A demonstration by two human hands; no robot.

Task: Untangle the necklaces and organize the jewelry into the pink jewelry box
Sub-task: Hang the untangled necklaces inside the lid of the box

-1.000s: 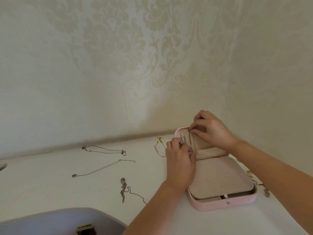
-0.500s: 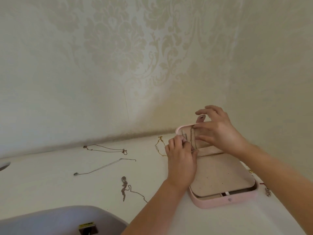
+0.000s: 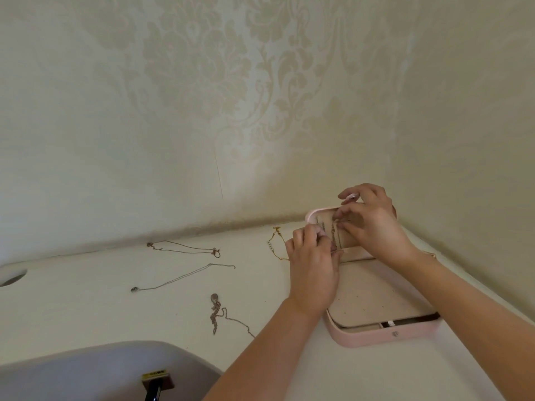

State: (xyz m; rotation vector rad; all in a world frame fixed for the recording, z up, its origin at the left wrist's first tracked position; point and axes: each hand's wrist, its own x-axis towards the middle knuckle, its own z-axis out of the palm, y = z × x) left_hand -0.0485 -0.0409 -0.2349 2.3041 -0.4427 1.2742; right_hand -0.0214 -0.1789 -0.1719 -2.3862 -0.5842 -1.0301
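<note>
The pink jewelry box [image 3: 376, 338] lies open at the table's right, its lid standing against the wall. Thin chains [image 3: 333, 235] hang inside the lid. My left hand [image 3: 314, 264] pinches the lower end of a chain at the lid's base. My right hand [image 3: 372, 224] pinches the upper end near the lid's hooks. On the table lie a rose chain [image 3: 185, 248], a silver necklace [image 3: 182, 277], a tangled rose necklace [image 3: 215, 312] and a gold pearl chain [image 3: 275, 246].
Patterned walls meet in a corner right behind the box. A grey rounded object [image 3: 95, 371] with a small dark item on it sits at the near left. A round cut-out [image 3: 11, 277] marks the table's far left edge.
My right hand rose from the lid's inside to its top edge, fingers spreading then pinching. My left hand stayed at the lid's base. The view shifted slightly.
</note>
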